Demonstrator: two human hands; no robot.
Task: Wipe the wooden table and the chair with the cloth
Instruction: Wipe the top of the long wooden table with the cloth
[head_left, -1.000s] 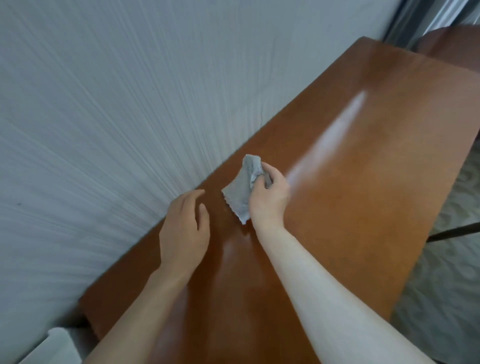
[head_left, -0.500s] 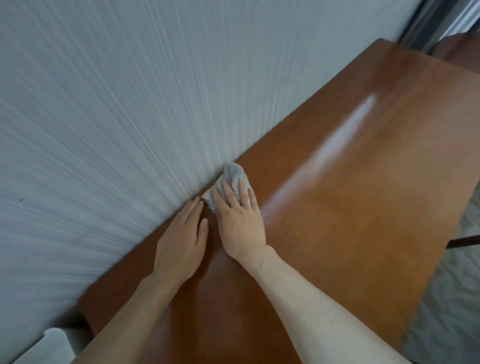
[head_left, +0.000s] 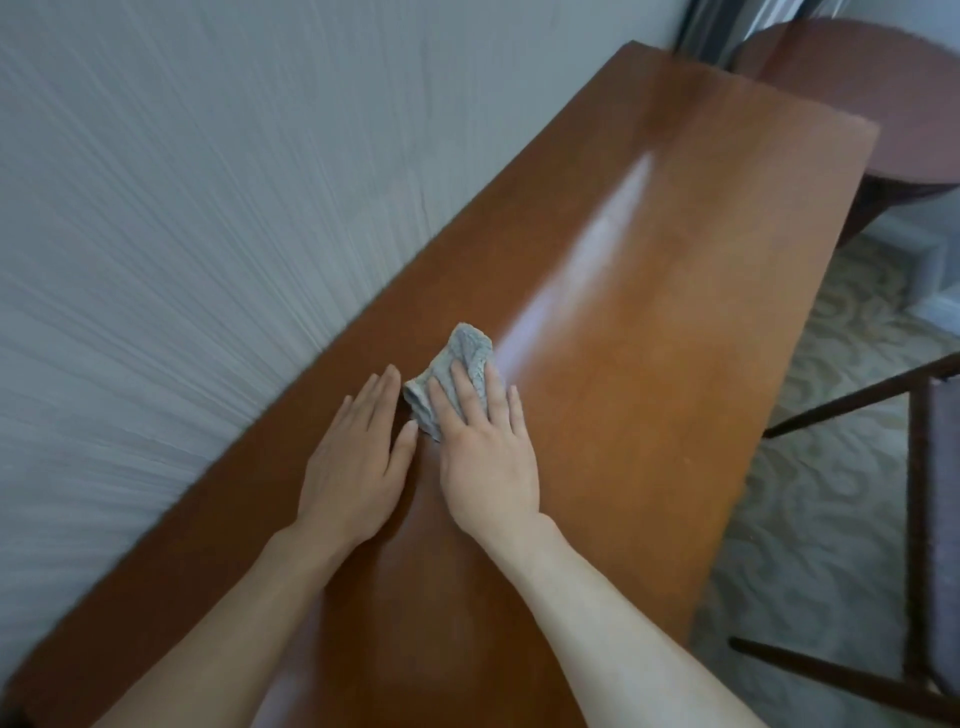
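Right hand (head_left: 485, 457) flat on the cloth (head_left: 457, 371), fingers (head_left: 467, 395) spread, pressing it to the table (head_left: 649, 364). Half a second ago the cloth sat against the wall (head_left: 182, 182); now it lies off the wall, nearer mid-table, beside the glare streak. Left hand (head_left: 356, 467) flat on the table, fingers open and together, holding nothing, thumb just beside the cloth. Chair (head_left: 924, 519) at right, apart from the table, newly in view.
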